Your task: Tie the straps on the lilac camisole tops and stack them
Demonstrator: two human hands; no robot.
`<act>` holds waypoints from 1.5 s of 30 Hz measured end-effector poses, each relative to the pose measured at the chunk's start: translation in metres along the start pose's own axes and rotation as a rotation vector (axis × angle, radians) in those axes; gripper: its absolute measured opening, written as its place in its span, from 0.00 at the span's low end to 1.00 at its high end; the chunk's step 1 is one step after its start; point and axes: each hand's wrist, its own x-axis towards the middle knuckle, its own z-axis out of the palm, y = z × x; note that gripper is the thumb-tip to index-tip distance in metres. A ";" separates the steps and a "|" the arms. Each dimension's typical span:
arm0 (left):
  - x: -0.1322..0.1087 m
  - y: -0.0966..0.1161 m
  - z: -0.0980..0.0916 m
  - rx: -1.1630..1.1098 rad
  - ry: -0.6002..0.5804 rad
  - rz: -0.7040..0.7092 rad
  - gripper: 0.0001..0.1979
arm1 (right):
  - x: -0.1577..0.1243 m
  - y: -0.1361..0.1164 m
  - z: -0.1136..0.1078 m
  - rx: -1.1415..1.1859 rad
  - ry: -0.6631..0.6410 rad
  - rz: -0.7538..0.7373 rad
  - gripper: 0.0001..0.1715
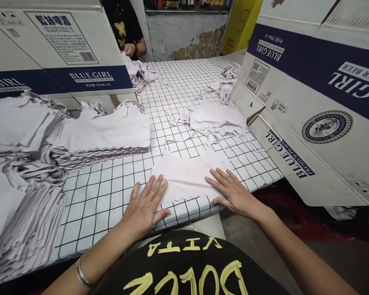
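Note:
A pale pink camisole top (187, 176) lies flat near the front edge of the table, its straps pointing away from me. My left hand (146, 205) rests with spread fingers at its left side, fingertips on the cloth. On its right side lies my right hand (230, 190), flat and open, fingers over the fabric. Just beyond it, another camisole (217, 116) is crumpled with loose straps. To the left stand neat stacks of the same tops, one stack (104, 131) with wavy hems and another (21, 217) nearer me.
A white and blue beer carton (58, 78) stands at the back left. Another carton (310, 102) leans over the table's right side. The table has a checked cloth (89, 213). Across it, a person's hand (129, 50) is at a garment heap (141, 73).

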 end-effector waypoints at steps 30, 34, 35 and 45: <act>0.265 -0.063 -0.088 -1.070 0.210 -0.527 0.24 | 0.068 -0.041 0.005 0.074 -0.059 -0.240 0.44; 0.266 -0.066 -0.094 -0.992 0.236 -0.528 0.11 | 0.065 -0.043 0.002 0.171 -0.089 -0.215 0.45; 0.266 -0.067 -0.098 -0.999 0.211 -0.525 0.06 | 0.065 -0.043 -0.001 0.221 -0.101 -0.209 0.45; 0.231 -0.036 -0.142 -1.167 0.013 0.225 0.11 | 0.140 -0.002 -0.079 1.369 0.333 0.159 0.21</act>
